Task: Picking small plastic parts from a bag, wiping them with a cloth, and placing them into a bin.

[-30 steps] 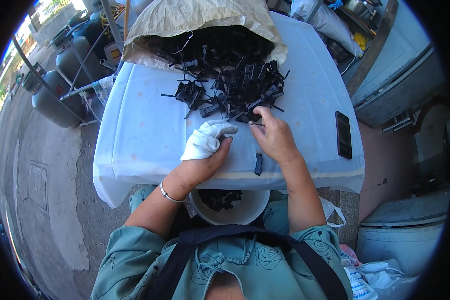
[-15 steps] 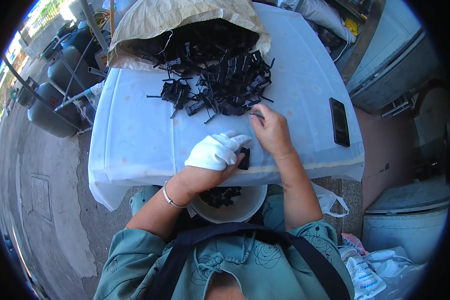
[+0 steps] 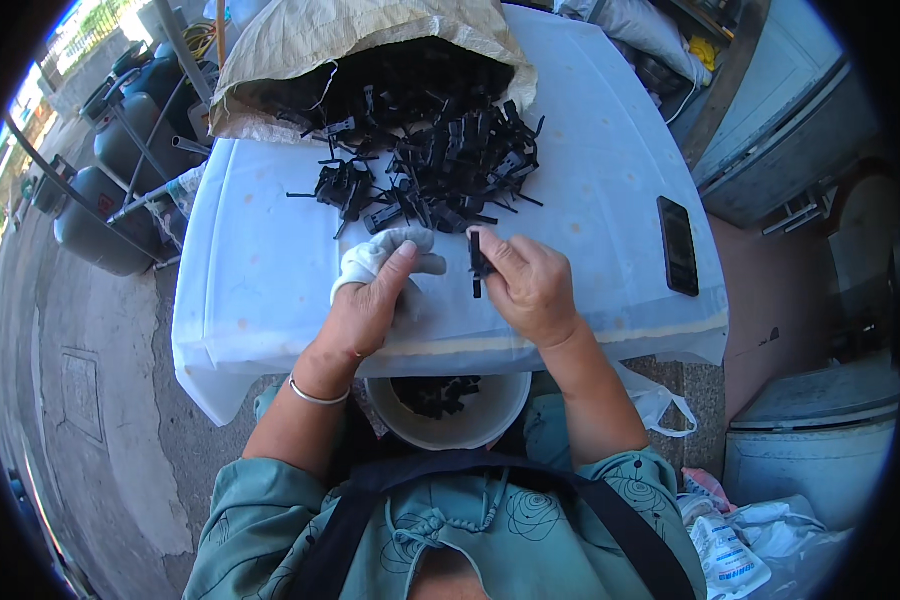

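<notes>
A small black plastic part (image 3: 476, 266) with a straight stem is pinched between the thumb and fingers of my right hand (image 3: 535, 288), just above the white-covered table (image 3: 610, 230). To its left, my left hand (image 3: 372, 280) wears a white glove that leaves the thumb bare. Its fingers are curved and apart from the thumb, with nothing seen between them. Beyond both hands lies a tangled heap of black plastic parts (image 3: 460, 165), spilling from the mouth of a beige woven sack (image 3: 370, 28). Below the table's near edge, a pale bucket (image 3: 505, 415) holds several black pieces (image 3: 438, 396).
A black phone (image 3: 678, 245) lies near the table's right edge. Grey gas cylinders (image 3: 105, 220) and metal poles stand at the left. A white plastic bag (image 3: 662, 405) hangs to the right of the bucket, and more plastic bags (image 3: 735, 550) sit at the lower right.
My right hand has drawn back from the heap with a black part. My left hand has moved left and opened; the black piece it held is no longer in it.
</notes>
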`<action>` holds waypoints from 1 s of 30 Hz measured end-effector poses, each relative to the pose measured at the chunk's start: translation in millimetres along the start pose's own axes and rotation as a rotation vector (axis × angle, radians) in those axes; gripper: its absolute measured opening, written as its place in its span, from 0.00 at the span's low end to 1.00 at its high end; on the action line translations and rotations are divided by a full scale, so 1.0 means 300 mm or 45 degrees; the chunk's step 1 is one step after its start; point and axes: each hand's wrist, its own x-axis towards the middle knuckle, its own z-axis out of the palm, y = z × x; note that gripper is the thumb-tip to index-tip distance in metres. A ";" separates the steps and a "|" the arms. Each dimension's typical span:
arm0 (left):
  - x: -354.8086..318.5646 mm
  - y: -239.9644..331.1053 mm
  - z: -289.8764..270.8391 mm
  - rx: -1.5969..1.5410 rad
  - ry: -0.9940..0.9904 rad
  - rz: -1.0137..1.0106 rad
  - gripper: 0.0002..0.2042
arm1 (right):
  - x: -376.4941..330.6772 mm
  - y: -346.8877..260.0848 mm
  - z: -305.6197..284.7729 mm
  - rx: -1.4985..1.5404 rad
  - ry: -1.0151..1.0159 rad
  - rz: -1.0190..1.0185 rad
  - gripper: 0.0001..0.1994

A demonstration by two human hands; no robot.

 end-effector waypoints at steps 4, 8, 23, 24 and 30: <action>0.003 -0.008 0.016 -0.034 -0.169 -0.268 0.12 | -0.007 -0.045 0.007 0.110 -0.005 -0.238 0.25; 0.005 -0.042 0.041 -0.372 -0.327 -0.248 0.12 | -0.021 -0.046 0.021 0.285 -0.051 -0.180 0.27; -0.006 -0.079 0.051 0.137 -0.200 0.226 0.14 | -0.010 -0.117 -0.016 0.637 -0.041 0.219 0.10; -0.009 -0.067 0.050 0.135 -0.205 0.226 0.14 | -0.011 -0.109 -0.018 0.718 -0.037 0.492 0.10; -0.030 -0.056 0.059 0.049 -0.225 0.148 0.15 | -0.018 -0.086 -0.016 1.255 -0.120 0.706 0.09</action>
